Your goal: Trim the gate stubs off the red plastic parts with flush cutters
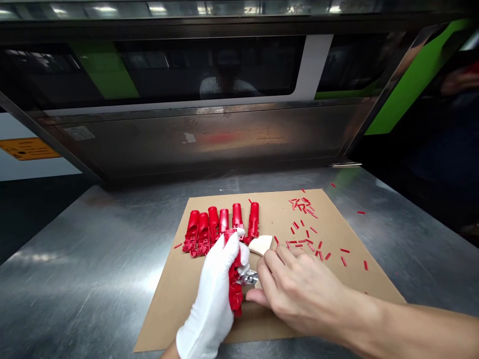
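Red plastic part (pixel 235 284) upright between gloved left hand (pixel 217 289) and bare right hand (pixel 295 289)

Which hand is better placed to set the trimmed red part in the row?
Left, probably. The gloved left hand already grips the red part, just below the row of red parts; the right hand holds the cutter.

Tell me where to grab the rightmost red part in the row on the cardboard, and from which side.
Take the rightmost red part by its long sides near the middle, coming from above and from the right. It lies flat on the cardboard, a small gap from its neighbour, and its right side is open, so a pinch across the width probably fits there.
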### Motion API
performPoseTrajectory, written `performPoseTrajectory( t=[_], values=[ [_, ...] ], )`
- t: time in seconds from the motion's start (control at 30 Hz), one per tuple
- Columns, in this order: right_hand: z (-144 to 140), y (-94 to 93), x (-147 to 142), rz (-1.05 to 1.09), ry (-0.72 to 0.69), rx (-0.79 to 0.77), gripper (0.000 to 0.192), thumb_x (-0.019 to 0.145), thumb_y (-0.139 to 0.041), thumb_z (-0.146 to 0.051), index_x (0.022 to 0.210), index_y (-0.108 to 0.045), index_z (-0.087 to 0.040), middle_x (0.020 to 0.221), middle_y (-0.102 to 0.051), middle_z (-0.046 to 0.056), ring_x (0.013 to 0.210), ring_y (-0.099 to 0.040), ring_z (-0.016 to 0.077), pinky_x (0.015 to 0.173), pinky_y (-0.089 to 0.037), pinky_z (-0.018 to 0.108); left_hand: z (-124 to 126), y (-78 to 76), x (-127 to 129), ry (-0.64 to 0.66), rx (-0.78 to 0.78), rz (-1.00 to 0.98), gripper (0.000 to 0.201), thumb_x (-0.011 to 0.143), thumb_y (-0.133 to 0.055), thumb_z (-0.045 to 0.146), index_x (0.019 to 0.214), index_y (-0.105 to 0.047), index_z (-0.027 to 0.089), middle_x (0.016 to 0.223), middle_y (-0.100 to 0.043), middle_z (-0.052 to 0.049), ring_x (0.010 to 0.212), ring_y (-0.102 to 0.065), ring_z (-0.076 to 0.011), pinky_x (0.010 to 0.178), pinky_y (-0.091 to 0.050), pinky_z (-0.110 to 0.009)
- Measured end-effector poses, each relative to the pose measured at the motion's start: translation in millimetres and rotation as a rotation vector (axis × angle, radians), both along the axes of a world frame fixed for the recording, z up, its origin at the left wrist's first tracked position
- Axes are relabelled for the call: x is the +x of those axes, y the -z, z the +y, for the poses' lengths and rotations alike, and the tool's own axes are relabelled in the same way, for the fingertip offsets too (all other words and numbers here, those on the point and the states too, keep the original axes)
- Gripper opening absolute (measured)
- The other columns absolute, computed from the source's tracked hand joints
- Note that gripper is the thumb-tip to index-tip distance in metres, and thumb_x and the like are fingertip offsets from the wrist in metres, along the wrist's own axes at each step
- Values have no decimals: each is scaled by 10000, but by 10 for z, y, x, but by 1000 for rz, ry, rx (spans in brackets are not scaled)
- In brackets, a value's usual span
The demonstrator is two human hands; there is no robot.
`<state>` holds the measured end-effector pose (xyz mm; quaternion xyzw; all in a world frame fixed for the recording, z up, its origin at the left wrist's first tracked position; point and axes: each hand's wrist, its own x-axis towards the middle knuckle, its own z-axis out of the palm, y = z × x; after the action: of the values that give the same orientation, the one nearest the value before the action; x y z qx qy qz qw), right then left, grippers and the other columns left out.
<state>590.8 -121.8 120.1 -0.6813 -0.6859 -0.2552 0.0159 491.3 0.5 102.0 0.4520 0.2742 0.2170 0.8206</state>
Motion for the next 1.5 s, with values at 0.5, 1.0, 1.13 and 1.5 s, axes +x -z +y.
performPoseTrajectory(
  t=[0.5, 1.0, 1.13, 1.5],
  values=[
    [-372, 31, 445, 70, 218, 132, 393, 1069, -474, -388, 772, -597, -161, 715, -527, 39, 643, -494, 204, 594, -301, 348, 178, -239, -58, 116, -91, -13, 345, 967, -603, 379, 698, -528, 178, 647, -416, 15, 571, -331, -113, 546, -351, -242],
    [-209, 35, -91, 745, -49, 359, 246, 978, -490, -46, 1085, -657, -191, 942, -596, 50, 770, -556, 149, 692, -437, 276, -56, -650, -203, 18, -387, -210, 246, 931, -610, 422, 981, -647, 184, 681, -359, 3, 608, -343, -128, 579, -445, -260],
    [-1, -198, -391, 718, -207, 367, 225, 949, -511, -15, 903, -677, -161, 804, -577, 24, 678, -502, 144, 624, -396, 274, -108, -616, -177, -70, -377, -171, 240, 881, -688, 420, 960, -645, 198, 689, -430, 8, 558, -377, -109, 520, -410, -239],
    [229, -15, -353, 678, -323, 218, 312, 977, -449, -18, 729, -590, -145, 756, -516, 18, 686, -456, 144, 707, -445, 279, 37, -418, -158, -115, -86, -27, 324, 757, -796, 480, 898, -728, 196, 524, -534, -2, 455, -469, -148, 434, -362, -283]
  ],
)
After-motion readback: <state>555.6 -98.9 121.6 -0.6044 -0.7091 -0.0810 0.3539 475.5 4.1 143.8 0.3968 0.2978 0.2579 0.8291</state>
